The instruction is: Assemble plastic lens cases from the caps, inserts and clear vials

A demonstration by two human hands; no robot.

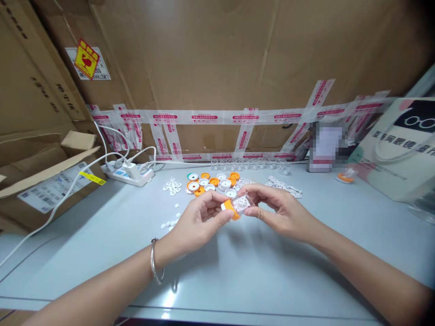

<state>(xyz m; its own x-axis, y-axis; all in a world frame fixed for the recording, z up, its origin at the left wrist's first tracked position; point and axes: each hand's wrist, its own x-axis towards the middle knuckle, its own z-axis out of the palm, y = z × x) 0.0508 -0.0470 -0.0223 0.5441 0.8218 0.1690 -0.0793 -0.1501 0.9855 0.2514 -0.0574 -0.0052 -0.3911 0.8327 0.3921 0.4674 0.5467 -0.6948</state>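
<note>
- Orange-capped clear container [237, 207] is held above the grey table [272, 280].
- I see the left hand [200, 222] pinching its orange cap [230, 209] between thumb and fingers; the right hand [282, 210] grips the other end, fingers parted by its width.
- White openwork pieces [242, 203] show inside.
- Its long axis runs roughly sideways, cap end leftward.
</note>
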